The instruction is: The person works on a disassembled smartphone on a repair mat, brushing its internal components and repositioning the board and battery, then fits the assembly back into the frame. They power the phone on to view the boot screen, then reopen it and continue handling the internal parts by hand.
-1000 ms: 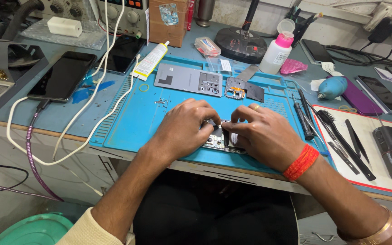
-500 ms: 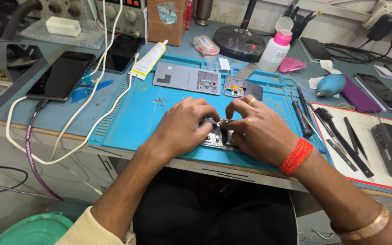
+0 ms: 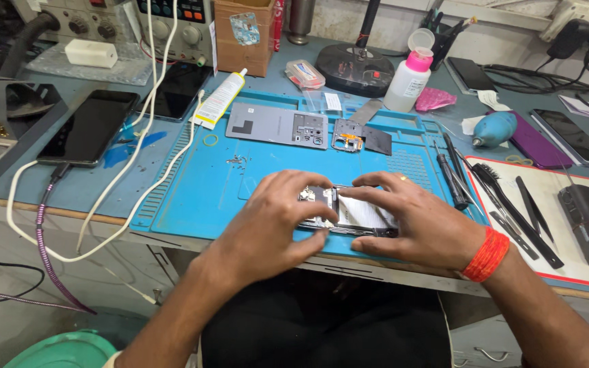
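both hands bear on an opened phone (image 3: 349, 215) that lies flat near the 6 o'clock edge of the blue repair mat (image 3: 199, 187), its white battery showing between them. the left hand (image 3: 277, 218) clamps the phone's 9 o'clock end, fingers curled over the top and thumb under the near side; the right hand (image 3: 410, 218) lies flatter over the 3 o'clock half, fingertips pressing the frame. to do this well, i judge, pressure should stay even and low so the frame does not slide toward the bench edge just at 6 o'clock. open mat lies at 9 and 10 o'clock; loose screws (image 3: 236, 161) sit at 11, the grey back cover (image 3: 277, 126) at 12, and screwdrivers (image 3: 452, 170) crowd 3 o'clock.
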A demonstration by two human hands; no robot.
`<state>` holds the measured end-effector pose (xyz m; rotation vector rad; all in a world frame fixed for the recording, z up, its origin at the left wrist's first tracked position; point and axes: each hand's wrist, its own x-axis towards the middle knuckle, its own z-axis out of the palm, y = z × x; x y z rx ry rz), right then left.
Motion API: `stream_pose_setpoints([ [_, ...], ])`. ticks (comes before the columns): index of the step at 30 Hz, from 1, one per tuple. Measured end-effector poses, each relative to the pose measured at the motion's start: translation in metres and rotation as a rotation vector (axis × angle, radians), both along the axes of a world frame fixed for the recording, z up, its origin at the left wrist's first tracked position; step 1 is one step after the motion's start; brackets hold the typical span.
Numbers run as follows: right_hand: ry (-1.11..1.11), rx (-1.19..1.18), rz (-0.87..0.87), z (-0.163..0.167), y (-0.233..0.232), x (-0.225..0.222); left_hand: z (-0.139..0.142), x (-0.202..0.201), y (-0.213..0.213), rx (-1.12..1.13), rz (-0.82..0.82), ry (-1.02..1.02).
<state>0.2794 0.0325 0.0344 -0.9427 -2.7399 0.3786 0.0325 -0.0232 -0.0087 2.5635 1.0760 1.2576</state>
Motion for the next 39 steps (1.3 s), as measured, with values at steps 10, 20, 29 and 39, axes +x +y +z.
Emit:
stream_pose_setpoints([
  [10,-0.002,0.06,0.002,-0.002,0.01,0.001,-0.002,0.004,-0.003,-0.004,0.076,0.064],
  [20,-0.047,0.088,0.053,0.002,0.026,0.002,-0.001,0.008,0.0,0.125,0.147,0.11],
  [29,0.01,-0.028,0.051,0.005,0.029,0.004,-0.002,0.015,0.002,0.234,0.201,0.123],
  [39,0.004,-0.278,-0.071,0.019,0.045,0.003,0.0,0.027,0.01,0.175,0.306,-0.032],
])
